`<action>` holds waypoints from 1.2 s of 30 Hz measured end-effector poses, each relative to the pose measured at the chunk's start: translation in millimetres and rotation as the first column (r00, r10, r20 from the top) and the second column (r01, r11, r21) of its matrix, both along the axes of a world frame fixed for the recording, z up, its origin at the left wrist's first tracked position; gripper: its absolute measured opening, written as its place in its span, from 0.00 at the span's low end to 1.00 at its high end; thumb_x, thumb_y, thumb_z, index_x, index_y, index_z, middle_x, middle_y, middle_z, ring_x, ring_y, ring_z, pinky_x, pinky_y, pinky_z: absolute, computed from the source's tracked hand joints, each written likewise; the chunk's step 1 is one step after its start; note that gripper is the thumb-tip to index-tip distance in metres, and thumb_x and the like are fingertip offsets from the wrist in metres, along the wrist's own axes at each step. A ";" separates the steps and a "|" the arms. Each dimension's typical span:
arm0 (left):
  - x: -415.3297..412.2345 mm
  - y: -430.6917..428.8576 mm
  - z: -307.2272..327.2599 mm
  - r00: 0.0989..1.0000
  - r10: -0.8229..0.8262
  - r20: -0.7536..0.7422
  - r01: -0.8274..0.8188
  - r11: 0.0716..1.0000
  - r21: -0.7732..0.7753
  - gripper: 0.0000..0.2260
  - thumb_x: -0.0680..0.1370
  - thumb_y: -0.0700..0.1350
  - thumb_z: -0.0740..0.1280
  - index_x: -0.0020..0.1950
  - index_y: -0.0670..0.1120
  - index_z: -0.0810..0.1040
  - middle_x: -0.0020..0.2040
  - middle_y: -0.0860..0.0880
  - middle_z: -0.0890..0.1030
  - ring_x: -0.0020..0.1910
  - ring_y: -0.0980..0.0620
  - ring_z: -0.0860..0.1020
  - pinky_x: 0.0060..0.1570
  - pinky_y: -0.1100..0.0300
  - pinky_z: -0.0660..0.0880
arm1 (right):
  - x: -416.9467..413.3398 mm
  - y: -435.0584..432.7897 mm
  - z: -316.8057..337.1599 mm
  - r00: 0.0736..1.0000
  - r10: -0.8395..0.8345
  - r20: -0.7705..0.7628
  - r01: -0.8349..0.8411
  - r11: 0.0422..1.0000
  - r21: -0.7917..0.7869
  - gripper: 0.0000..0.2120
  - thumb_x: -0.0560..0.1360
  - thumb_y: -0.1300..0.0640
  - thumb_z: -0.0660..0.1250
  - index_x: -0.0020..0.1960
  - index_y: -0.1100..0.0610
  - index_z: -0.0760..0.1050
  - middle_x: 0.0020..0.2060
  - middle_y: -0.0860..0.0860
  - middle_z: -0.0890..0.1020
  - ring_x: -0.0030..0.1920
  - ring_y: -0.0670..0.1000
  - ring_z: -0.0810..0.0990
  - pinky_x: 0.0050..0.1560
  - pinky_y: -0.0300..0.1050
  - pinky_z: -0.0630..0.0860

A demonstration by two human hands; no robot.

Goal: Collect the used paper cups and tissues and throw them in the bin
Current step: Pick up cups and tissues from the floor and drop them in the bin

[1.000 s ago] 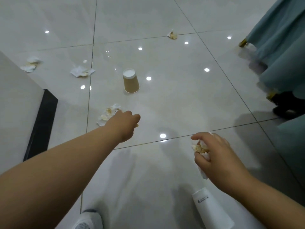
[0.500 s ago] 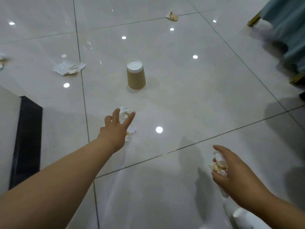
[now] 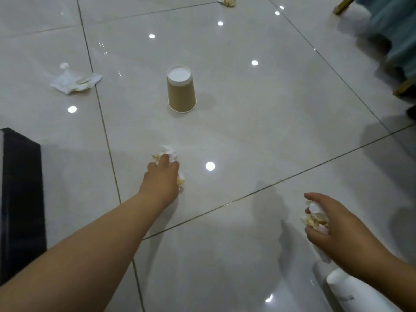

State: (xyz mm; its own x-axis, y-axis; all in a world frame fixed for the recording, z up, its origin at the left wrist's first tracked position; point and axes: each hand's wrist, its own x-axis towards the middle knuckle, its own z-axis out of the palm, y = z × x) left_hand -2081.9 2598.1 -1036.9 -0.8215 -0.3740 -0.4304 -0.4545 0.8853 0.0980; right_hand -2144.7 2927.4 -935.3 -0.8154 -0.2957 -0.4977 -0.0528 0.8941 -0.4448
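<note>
Paper cup (image 3: 181,93), brown, stands upside down on the glossy tiled floor (image 3: 258,122). Nearer the person than the cup, the left hand (image 3: 161,180) lies on a crumpled tissue (image 3: 168,151), fingers curled over it. Near and to the right of the cup, the right hand (image 3: 337,224) grips a stained tissue wad (image 3: 315,218); a white cup (image 3: 351,291) shows beneath that wrist. A flattened tissue (image 3: 75,81) lies left of the cup, and another scrap (image 3: 227,0) lies well beyond it.
</note>
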 end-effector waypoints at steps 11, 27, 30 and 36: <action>13.7 62.4 27.2 0.986 -0.166 0.002 0.165 0.985 -0.057 0.17 0.75 0.49 0.63 0.63 0.47 0.68 0.59 0.46 0.69 0.49 0.45 0.69 0.42 0.58 0.65 | -18.5 39.2 20.0 0.959 0.280 -0.055 -0.273 0.957 0.101 0.23 0.74 0.56 0.68 0.66 0.44 0.67 0.54 0.41 0.70 0.47 0.45 0.75 0.41 0.32 0.70; -59.2 178.4 121.4 0.778 -0.627 -0.044 0.608 0.768 -0.200 0.18 0.77 0.51 0.62 0.64 0.45 0.68 0.55 0.46 0.74 0.49 0.45 0.74 0.43 0.54 0.74 | -29.4 157.4 32.3 0.931 0.360 -0.063 -0.334 0.908 0.253 0.19 0.74 0.47 0.69 0.64 0.45 0.70 0.53 0.45 0.71 0.54 0.49 0.73 0.51 0.43 0.73; -68.8 199.2 124.7 0.710 -0.704 -0.001 0.689 0.695 -0.206 0.18 0.75 0.49 0.65 0.63 0.45 0.72 0.55 0.47 0.73 0.50 0.46 0.73 0.45 0.55 0.75 | -24.1 180.8 28.7 0.903 0.429 0.029 -0.416 0.853 0.316 0.29 0.72 0.48 0.72 0.70 0.42 0.64 0.54 0.45 0.69 0.56 0.50 0.73 0.47 0.39 0.67; -66.7 230.8 105.3 0.570 -0.807 -0.151 0.772 0.590 -0.239 0.18 0.54 0.42 0.80 0.40 0.40 0.81 0.35 0.43 0.76 0.33 0.41 0.74 0.27 0.57 0.69 | 7.6 234.2 6.0 0.883 0.438 0.171 -0.469 0.796 0.383 0.43 0.70 0.52 0.74 0.75 0.38 0.51 0.63 0.48 0.66 0.61 0.52 0.71 0.54 0.43 0.70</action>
State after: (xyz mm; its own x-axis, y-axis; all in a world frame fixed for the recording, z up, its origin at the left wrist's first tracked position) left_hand -2148.6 2828.9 -931.6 -0.8783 0.4344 -0.1994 0.4516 0.8909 -0.0484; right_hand -2137.1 3161.6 -929.3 -0.5972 -0.3842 -0.7041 -0.4797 0.8746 -0.0704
